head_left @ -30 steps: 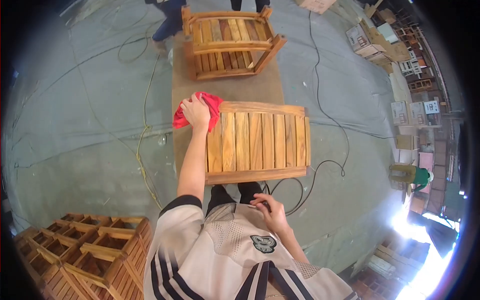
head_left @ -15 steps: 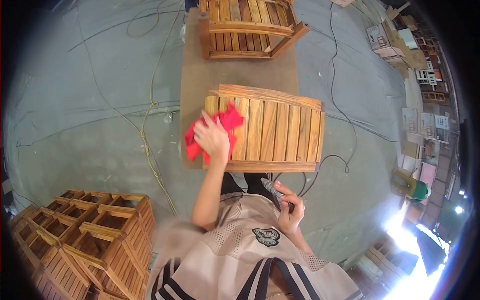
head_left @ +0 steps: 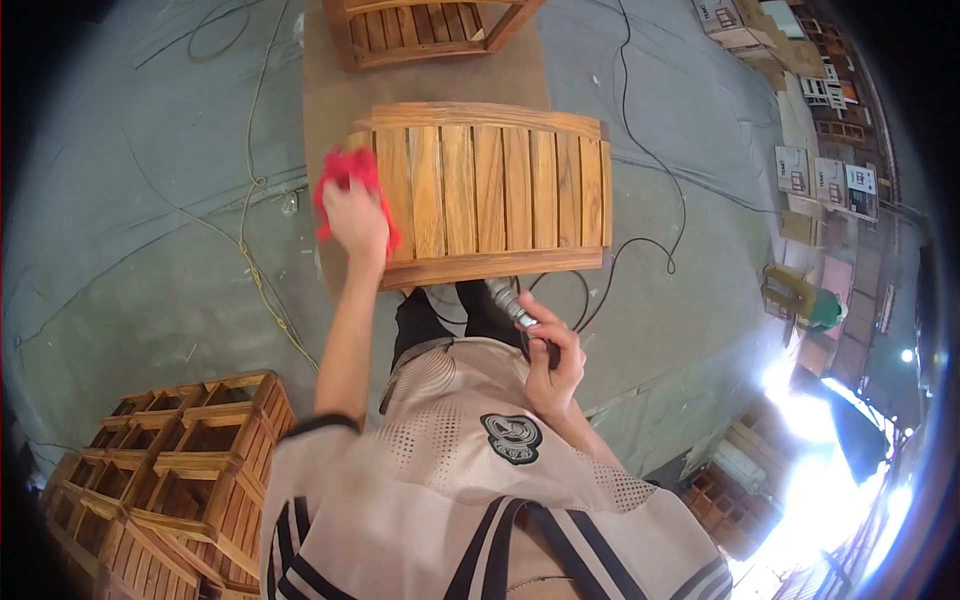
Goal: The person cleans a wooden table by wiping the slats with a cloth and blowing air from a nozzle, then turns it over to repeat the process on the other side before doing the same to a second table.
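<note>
My left hand [head_left: 357, 222] is closed on a bunched red cloth [head_left: 350, 178], pressed at the left end of a slatted wooden piece [head_left: 487, 190]. The piece has curved rails along its far and near sides. Near my waist, my right hand [head_left: 556, 352] is wrapped round a metal-tipped tool [head_left: 512, 303] that points up and left toward the near rail. A dark hose runs close to the tool; where they join is hidden.
Beyond stands another wooden frame [head_left: 415, 50] on a brown board [head_left: 335, 95]. Stacked wooden furniture [head_left: 190, 470] fills the lower left. A yellowish rope [head_left: 250, 255] and a black cable [head_left: 683, 215] cross the floor. Cartons [head_left: 792, 170] and a person in green [head_left: 824, 310] are at right.
My left hand has drawn the red cloth leftward, off the slats to the piece's left end. The view has shifted, so the furniture sits higher and further left. My right hand still holds the tool.
</note>
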Tool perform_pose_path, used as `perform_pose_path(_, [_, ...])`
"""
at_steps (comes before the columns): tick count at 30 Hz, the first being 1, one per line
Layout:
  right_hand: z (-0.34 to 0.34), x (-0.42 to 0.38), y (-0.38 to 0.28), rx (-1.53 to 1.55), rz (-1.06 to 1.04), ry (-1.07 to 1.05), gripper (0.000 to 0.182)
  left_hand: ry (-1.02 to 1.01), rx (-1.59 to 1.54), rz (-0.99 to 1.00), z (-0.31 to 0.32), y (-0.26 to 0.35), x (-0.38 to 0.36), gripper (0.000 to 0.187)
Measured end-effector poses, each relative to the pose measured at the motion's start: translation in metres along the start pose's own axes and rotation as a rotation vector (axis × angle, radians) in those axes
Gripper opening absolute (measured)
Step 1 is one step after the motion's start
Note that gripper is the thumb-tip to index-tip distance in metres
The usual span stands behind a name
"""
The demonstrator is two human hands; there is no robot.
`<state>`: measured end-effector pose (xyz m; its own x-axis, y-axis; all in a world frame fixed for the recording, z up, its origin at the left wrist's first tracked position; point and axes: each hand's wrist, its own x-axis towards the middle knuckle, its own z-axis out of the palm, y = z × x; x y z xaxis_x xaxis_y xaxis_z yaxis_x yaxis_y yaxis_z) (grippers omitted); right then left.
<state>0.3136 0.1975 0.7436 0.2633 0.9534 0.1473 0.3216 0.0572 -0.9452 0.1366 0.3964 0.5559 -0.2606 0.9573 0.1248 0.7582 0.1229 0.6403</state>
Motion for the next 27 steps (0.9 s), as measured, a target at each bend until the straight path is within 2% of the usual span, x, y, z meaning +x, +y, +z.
perform_pose_path(1, [-0.001, 0.0, 0.001, -0.004, 0.002, -0.02, 0.02, 0.028, 0.146, -0.036, 0.001, -0.017, -0.039, 0.047])
perform_pose_path(2, [-0.004, 0.0, 0.001, 0.0, 0.021, -0.068, 0.021, -0.034, 0.029, -0.173, -0.016, -0.013, -0.063, 0.056])
perform_pose_path(4, [-0.012, -0.001, 0.002, -0.001, 0.055, -0.14, 0.022, -0.106, 0.47, 0.104, -0.031, -0.015, -0.104, 0.061])
perform_pose_path(6, [-0.02, -0.003, 0.003, -0.011, 0.105, -0.18, 0.023, -0.095, 0.398, -0.024, -0.025, -0.016, -0.111, 0.058])
perform_pose_path(7, [-0.025, -0.003, 0.003, -0.014, 0.127, -0.21, 0.023, -0.093, 0.36, -0.089, -0.021, -0.01, -0.104, 0.057])
perform_pose_path(10, [-0.038, -0.004, 0.007, -0.022, 0.174, -0.201, 0.023, 0.046, 0.511, 0.035, -0.011, 0.021, -0.051, 0.05])
perform_pose_path(12, [-0.047, -0.011, 0.001, -0.064, 0.233, -0.159, 0.023, 0.076, 0.499, -0.006, 0.017, 0.032, 0.01, 0.048])
perform_pose_path(15, [-0.054, -0.018, 0.009, -0.062, 0.139, 0.003, 0.019, 0.18, 0.537, 0.058, 0.06, 0.049, 0.093, 0.044])
perform_pose_path(18, [-0.059, -0.026, 0.014, -0.002, 0.161, 0.182, 0.019, 0.156, 0.566, 0.096, 0.075, 0.052, 0.117, 0.045])
perform_pose_path(19, [-0.065, -0.023, 0.015, -0.031, 0.167, 0.21, 0.019, 0.126, 0.579, 0.108, 0.069, 0.056, 0.115, 0.046])
perform_pose_path(22, [-0.084, -0.015, 0.012, -0.073, 0.291, 0.244, 0.015, -0.266, 0.605, 0.182, 0.022, 0.043, 0.074, 0.043])
perform_pose_path(23, [-0.09, -0.005, 0.011, -0.021, 0.376, 0.265, 0.013, -0.552, 0.833, 0.322, 0.018, 0.001, 0.063, 0.038])
perform_pose_path(24, [-0.097, 0.001, 0.01, 0.029, 0.47, 0.276, 0.011, -0.649, 0.78, 0.202, -0.006, 0.0, 0.034, 0.035])
perform_pose_path(25, [-0.107, 0.007, 0.016, 0.154, 0.456, 0.22, 0.011, -0.717, 0.711, 0.078, -0.026, 0.009, 0.01, 0.033])
perform_pose_path(26, [-0.119, 0.019, 0.028, 0.268, 0.384, 0.181, 0.012, -0.694, 0.595, 0.332, -0.037, -0.029, -0.019, 0.029])
perform_pose_path(27, [-0.138, 0.033, 0.045, 0.379, 0.398, 0.053, 0.012, -0.7, 0.518, 0.217, -0.053, -0.033, -0.047, 0.031])
